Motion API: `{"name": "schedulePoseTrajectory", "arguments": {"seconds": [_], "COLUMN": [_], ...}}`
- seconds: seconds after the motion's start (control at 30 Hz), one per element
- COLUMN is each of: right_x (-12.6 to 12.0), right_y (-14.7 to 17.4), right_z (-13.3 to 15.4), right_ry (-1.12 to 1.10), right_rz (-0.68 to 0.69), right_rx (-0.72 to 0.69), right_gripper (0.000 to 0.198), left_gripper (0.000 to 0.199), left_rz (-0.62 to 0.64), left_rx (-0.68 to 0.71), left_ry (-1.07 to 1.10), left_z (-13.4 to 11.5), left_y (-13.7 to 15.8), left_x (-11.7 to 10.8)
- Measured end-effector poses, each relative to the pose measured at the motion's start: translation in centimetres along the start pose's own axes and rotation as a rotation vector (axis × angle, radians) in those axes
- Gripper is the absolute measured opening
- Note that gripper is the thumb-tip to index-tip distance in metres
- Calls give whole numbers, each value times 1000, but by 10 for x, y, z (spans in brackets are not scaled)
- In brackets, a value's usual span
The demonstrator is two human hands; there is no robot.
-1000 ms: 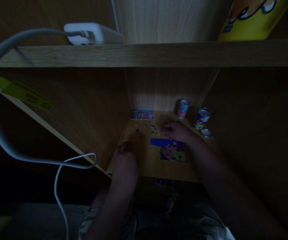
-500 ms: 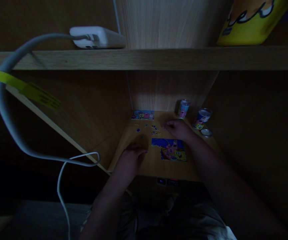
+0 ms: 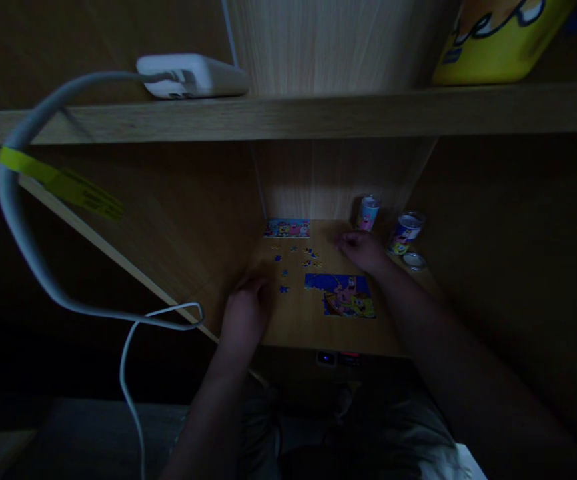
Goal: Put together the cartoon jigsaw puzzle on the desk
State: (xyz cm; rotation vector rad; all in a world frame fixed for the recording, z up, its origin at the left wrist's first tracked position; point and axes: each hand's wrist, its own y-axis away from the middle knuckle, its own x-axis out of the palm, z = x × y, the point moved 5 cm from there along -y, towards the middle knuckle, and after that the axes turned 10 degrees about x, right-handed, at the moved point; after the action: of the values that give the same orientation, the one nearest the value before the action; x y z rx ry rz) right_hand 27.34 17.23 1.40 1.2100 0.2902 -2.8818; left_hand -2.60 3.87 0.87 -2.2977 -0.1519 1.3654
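My left hand (image 3: 245, 310) rests on the left part of the wooden tabletop (image 3: 293, 330), its fingers curled and in shadow; whether anything is in them is hidden. Just right of it lies a blue jigsaw piece (image 3: 284, 289), with another small piece (image 3: 285, 273) behind it. My right hand (image 3: 363, 250) is closed, thumb and fingertips together, behind the partly joined jigsaw puzzle (image 3: 348, 297); what the fingers hold, if anything, cannot be made out. Several loose jigsaw pieces (image 3: 312, 253) lie between the hands, farther back. A cartoon picture strip (image 3: 287, 229) lies by the back wall.
Two cartoon-printed cans (image 3: 367, 215) (image 3: 404, 235) stand at the back right, with a round lid (image 3: 414, 261) in front. Overhead, a shelf (image 3: 318, 117) bears a white adapter (image 3: 193, 77) and a yellow container (image 3: 493, 57). A thick cable (image 3: 13, 220) loops down on the left.
My left hand has moved left, away from the puzzle, and the blue piece now lies uncovered beside it. My right hand has shifted slightly right and back.
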Motion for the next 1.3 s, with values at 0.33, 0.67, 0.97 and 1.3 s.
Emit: {"name": "schedulePoseTrajectory", "arguments": {"seconds": [0.33,0.67,0.97,1.3], "right_x": [2,1,5,7], "right_y": [-4,-1,-1,0], "right_z": [-7,1,0,0], "right_ry": [-25,45,-3,-17], "right_rz": [-6,4,30,48], "right_rx": [61,48,27,26], "right_gripper": [38,39,36,36], "left_gripper": [21,13,8,4], "left_rz": [12,90,103,84], "left_rx": [25,168,142,131], "left_ry": [94,52,73,70], "left_z": [2,-16,-16,-18], "left_y": [-3,-5,-6,-5], "left_x": [2,8,7,6]}}
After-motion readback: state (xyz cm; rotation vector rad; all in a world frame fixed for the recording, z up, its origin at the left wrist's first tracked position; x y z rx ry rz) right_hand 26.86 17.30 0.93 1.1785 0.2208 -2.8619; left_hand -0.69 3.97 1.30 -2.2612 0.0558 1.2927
